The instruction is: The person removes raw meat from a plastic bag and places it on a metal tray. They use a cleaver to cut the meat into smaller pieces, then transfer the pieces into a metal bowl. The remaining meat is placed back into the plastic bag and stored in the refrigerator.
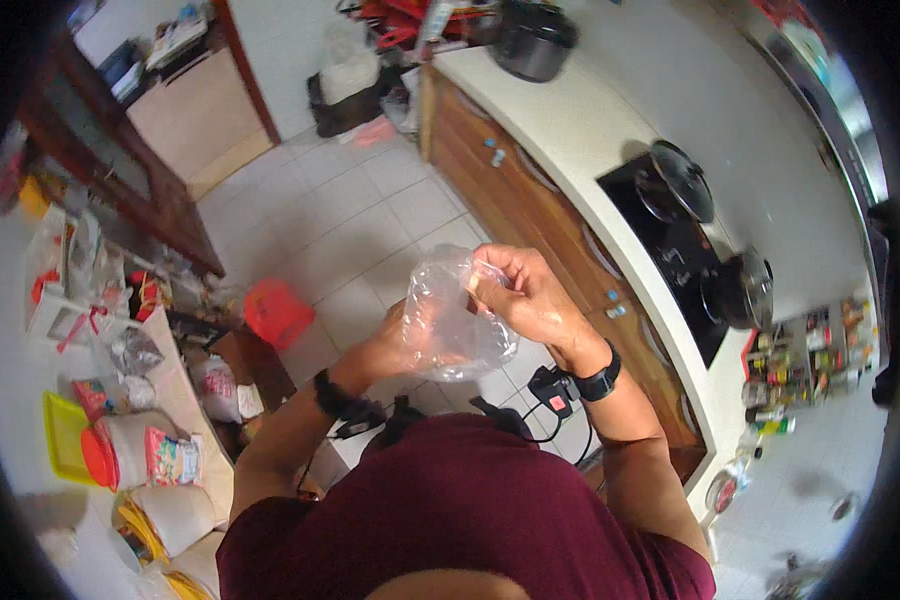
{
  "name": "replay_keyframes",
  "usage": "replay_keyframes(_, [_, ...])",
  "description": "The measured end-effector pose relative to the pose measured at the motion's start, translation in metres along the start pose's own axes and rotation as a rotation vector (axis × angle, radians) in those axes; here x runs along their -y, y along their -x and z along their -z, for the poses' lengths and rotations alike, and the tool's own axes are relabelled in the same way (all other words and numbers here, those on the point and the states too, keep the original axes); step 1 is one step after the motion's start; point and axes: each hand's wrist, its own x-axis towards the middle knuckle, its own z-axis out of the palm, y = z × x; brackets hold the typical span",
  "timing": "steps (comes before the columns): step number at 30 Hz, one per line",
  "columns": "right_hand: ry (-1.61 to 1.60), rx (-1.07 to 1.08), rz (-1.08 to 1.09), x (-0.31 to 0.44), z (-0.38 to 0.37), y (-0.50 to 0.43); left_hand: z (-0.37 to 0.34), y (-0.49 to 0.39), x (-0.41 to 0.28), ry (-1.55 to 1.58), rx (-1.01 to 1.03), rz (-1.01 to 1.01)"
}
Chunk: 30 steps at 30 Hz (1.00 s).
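A clear plastic bag (457, 330) hangs spread in front of my chest, over the tiled floor. My right hand (521, 296) pinches its upper right edge between thumb and fingers. My left hand (412, 337) is at the bag's left side, seen partly through the film; its fingers are blurred by the plastic, so whether they are inside or behind the bag cannot be told. Black bands are on both wrists.
To the right runs a white counter (607, 142) with a black cooktop (667, 255), a lidded pan (675, 184) and a pot (742, 289). On the left are a shelf with jars and packets, a red plastic stool or bin (277, 311) and an open wooden door (120, 165).
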Motion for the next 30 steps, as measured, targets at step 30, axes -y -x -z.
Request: replay_keyframes(30, [-1.245, 0.819, -0.118, -0.064, -0.244, -0.726, 0.685, -0.064, 0.038, 0.855, -1.063, -0.219])
